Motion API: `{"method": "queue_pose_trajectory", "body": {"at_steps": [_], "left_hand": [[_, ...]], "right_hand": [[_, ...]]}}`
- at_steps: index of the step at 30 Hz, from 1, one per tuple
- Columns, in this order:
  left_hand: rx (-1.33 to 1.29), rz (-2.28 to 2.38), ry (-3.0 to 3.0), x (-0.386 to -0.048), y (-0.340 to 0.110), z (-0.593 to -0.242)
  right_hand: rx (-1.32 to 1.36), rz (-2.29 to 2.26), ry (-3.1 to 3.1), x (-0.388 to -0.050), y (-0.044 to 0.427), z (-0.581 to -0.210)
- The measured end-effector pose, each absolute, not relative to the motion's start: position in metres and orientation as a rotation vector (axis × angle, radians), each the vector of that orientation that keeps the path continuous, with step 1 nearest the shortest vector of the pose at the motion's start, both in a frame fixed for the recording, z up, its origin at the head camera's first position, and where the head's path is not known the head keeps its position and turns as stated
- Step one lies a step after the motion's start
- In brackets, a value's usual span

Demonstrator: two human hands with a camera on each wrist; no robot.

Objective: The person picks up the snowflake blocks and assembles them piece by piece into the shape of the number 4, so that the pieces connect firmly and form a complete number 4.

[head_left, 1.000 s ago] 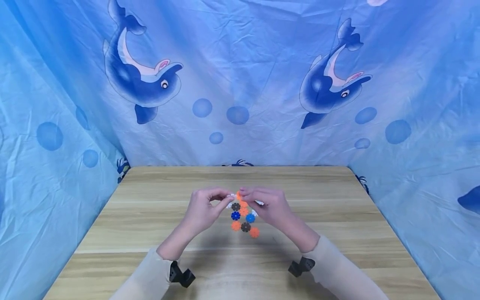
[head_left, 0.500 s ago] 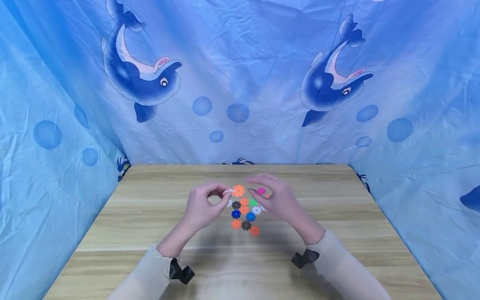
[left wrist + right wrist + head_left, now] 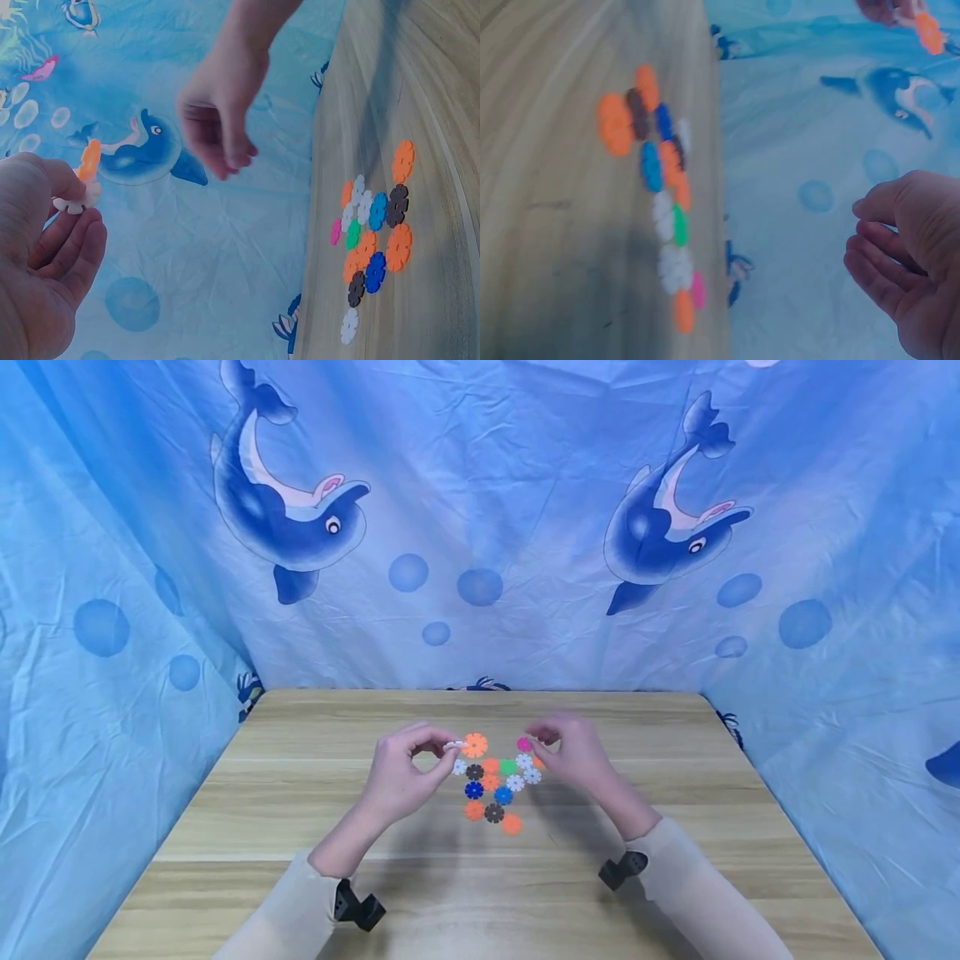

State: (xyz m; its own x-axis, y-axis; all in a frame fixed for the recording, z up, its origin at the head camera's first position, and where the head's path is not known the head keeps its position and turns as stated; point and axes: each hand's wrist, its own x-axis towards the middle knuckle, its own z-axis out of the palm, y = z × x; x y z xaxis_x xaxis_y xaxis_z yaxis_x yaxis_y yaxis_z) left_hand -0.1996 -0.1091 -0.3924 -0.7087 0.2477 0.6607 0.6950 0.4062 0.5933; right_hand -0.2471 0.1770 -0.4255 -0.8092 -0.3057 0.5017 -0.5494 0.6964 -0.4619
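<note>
My left hand (image 3: 401, 775) pinches a white snowflake disc (image 3: 78, 201) between thumb and forefinger. Joined upright to that disc is an orange snowflake disc (image 3: 475, 745); both are held above the table. To the right, my right hand (image 3: 581, 756) hovers in the air near a pink disc (image 3: 524, 744), its fingers loosely bent and holding nothing in the right wrist view. Between and below the hands lie loose snowflake discs, among them a green disc (image 3: 508, 767), a light blue disc (image 3: 503, 796), a dark blue disc (image 3: 474, 790) and a dark brown disc (image 3: 494, 813).
The discs lie flat and close together on a wooden table (image 3: 300, 827). Behind and beside the table hangs a blue curtain (image 3: 480, 510) printed with dolphins. Each sleeve carries a black wrist camera (image 3: 360, 906).
My right hand has let go of the orange disc and moved right, uncovering the pink, green and white discs. The left hand still pinches the white disc with the orange one joined.
</note>
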Motion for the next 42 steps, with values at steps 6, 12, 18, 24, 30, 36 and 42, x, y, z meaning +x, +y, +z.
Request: {"method": "queue_pose_trajectory", "body": {"at_steps": [6, 12, 18, 24, 30, 36, 42], "left_hand": [[-0.817, -1.255, -2.197, -0.202, -0.109, -0.394], [-0.837, -1.268, -2.19, -0.202, -0.109, -0.393], [-0.829, -1.28, -2.22, -0.201, -0.108, -0.392], [-0.848, -1.265, -2.222, -0.201, -0.108, -0.393], [-0.868, -1.272, -2.215, -0.202, -0.111, -0.394], [-0.857, -1.288, -2.255, -0.2, -0.113, -0.393], [-0.863, -1.297, -2.3, -0.197, -0.11, -0.39]], "right_hand": [[0.667, 0.851, -2.6, -0.254, 0.182, -0.444], [0.66, 0.855, -2.677, -0.258, 0.186, -0.461], [0.61, 0.878, -2.781, -0.259, 0.187, -0.477], [0.633, 0.78, -2.873, -0.26, 0.184, -0.489], [0.616, 0.646, -2.946, -0.258, 0.175, -0.495], [0.59, 0.578, -2.949, -0.258, 0.165, -0.496], [0.608, 0.519, -2.941, -0.259, 0.166, -0.498]]}}
